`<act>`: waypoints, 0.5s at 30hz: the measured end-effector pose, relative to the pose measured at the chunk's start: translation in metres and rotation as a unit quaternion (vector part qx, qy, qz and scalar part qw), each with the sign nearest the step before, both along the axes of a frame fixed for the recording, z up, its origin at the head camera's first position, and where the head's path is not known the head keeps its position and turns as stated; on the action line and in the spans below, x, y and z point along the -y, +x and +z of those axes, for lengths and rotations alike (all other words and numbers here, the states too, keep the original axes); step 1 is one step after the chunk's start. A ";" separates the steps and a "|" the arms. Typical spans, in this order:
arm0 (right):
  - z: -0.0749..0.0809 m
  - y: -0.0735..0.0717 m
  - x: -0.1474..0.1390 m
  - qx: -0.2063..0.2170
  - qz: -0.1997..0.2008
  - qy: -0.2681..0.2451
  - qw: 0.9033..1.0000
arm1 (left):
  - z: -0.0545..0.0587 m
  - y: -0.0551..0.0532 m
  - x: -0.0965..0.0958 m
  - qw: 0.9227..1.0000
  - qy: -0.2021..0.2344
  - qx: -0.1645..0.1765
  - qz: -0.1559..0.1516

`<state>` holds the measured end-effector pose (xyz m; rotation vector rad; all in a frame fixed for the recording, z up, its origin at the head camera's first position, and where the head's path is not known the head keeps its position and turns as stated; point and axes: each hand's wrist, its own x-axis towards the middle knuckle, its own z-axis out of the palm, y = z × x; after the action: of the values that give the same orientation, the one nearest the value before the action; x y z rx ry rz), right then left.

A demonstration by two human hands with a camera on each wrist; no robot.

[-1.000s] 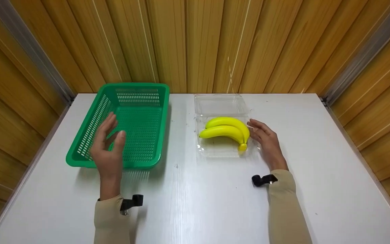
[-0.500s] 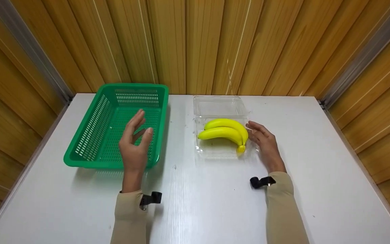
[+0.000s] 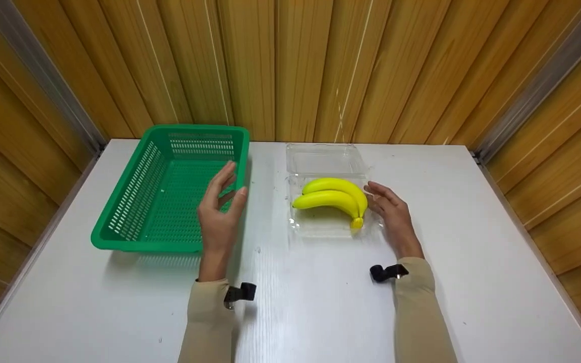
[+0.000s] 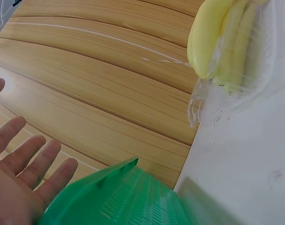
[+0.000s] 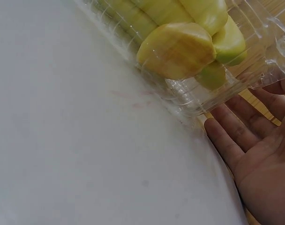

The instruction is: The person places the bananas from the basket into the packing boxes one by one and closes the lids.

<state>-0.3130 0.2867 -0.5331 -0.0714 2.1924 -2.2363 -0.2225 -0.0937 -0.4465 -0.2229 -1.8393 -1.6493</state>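
Your left hand, thumb and fingers wide apart, hovers over the near right part of the green basket. Bananas lie in a clear container, lid flipped back toward 12, at your left hand's 2–3 o'clock. Your right hand, fingers loose, sits at the container's 3 o'clock edge; contact, can't tell.

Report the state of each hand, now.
Left hand: open, holding nothing, near the green rectangular plastic basket.
Right hand: open, beside the clear plastic hinged box with yellow curved bananas; touching or not, cannot tell.
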 end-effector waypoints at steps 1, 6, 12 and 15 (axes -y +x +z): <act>0.000 0.000 0.000 0.000 0.000 0.002 1.000 | 0.001 -0.001 -0.002 1.000 -0.003 0.001 0.000; 0.000 0.002 0.000 0.007 -0.001 0.006 1.000 | 0.002 -0.003 -0.014 1.000 -0.011 0.010 -0.002; 0.001 0.002 0.001 0.015 -0.005 0.006 1.000 | 0.001 -0.011 -0.033 1.000 -0.020 0.019 -0.010; 0.001 0.003 0.000 0.013 -0.004 0.004 1.000 | 0.000 -0.014 -0.041 0.999 -0.025 0.027 -0.011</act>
<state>-0.3102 0.2863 -0.5325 -0.0351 2.1929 -2.2191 -0.2369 -0.0523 -0.4468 -0.2230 -1.9265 -1.6389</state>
